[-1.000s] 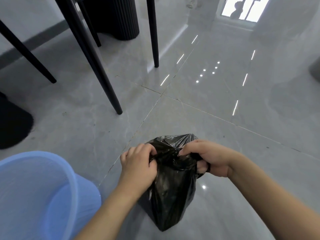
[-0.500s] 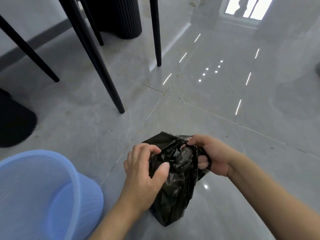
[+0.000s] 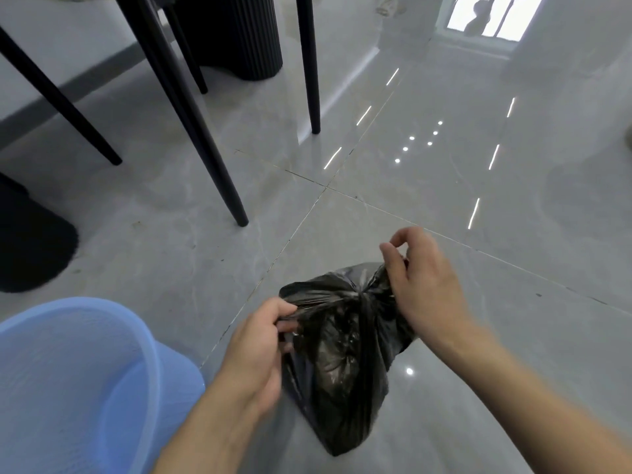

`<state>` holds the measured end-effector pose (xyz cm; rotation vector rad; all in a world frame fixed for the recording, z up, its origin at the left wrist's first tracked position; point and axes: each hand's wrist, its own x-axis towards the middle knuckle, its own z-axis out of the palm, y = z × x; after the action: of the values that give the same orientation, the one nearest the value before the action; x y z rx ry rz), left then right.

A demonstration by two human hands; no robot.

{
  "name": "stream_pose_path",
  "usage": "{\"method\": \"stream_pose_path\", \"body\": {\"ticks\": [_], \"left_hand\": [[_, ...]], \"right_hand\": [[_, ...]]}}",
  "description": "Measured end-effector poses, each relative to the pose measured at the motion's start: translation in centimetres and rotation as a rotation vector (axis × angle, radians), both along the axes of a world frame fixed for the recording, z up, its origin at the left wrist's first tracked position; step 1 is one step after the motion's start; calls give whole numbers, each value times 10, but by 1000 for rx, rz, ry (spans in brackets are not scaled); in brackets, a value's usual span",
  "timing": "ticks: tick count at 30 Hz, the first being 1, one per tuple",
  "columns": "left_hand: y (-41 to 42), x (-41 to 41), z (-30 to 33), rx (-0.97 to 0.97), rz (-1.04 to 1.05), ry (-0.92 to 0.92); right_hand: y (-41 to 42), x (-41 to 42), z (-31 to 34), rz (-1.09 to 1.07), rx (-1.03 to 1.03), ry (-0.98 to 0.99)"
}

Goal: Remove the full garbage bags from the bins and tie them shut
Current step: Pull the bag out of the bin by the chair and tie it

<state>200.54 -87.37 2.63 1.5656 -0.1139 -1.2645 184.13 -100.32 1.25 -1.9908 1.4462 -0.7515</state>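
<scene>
Between both hands, left hand [image 3: 254, 354] and right hand [image 3: 424, 285] gripping it: black garbage bag [image 3: 337, 367].

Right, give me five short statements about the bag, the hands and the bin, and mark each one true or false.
1. The black garbage bag is out of the blue bin. True.
2. The left hand has a grip on the bag's plastic. True.
3. The right hand is resting on the bin's rim. False: it is at the bag's gathered top, away from the bin.
4. The bin stands on the right of the bag. False: it is on the left.
5. The bag's top is gathered into a twisted neck between the hands. True.
</scene>
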Motion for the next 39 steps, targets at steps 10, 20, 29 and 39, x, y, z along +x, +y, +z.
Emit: {"method": "stream_pose_path", "body": {"ticks": [10, 20, 29, 39], "left_hand": [[-1, 14, -9, -189, 117, 364], [10, 11, -25, 234, -750, -1095], [20, 5, -9, 327, -776, -1700], [7, -32, 8, 71, -605, -1613]], "right_hand": [[10, -22, -19, 192, -207, 348], [-5, -23, -23, 355, 101, 666], [-9, -25, 9, 505, 1146, 179], [-21, 5, 46, -156, 1545, -886]]}}
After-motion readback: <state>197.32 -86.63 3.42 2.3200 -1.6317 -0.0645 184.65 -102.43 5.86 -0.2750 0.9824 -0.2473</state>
